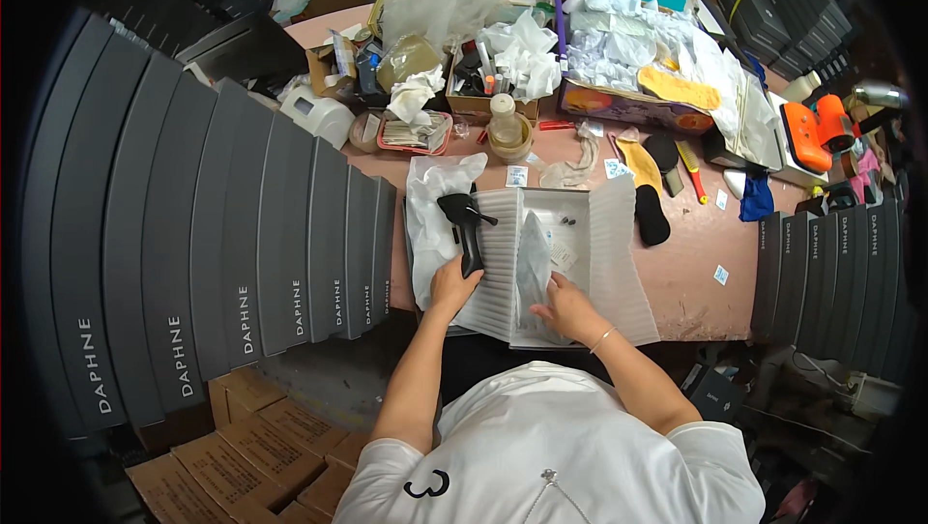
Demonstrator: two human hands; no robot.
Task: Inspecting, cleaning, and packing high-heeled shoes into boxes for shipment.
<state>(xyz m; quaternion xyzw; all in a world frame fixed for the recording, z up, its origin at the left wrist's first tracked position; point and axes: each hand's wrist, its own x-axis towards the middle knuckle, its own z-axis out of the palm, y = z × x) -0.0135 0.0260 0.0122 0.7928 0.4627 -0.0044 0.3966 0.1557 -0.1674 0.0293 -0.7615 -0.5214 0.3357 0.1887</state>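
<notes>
My left hand [450,287] is closed round the toe end of a black heeled shoe [468,239] with a thin strap. The shoe is above crumpled white tissue paper [425,186] and the edge of a ribbed foam sheet [498,224]. On the right, an open shoebox [556,201] lined with the foam sits in front of me. Inside lies a long pale wrapped bundle [533,253], whose contents are hidden. My right hand [570,314] grips its right edge between thumb and fingers. Small dark bits and a paper slip show in the box.
Tall stacks of dark grey shoeboxes [217,234] stand at left, with more boxes [822,282] at right. Behind are a glass bottle [505,123], insoles [652,215], a yellow-and-red knife [692,171] and a carton of crumpled paper [628,41]. Brown cartons [261,451] stand low at left.
</notes>
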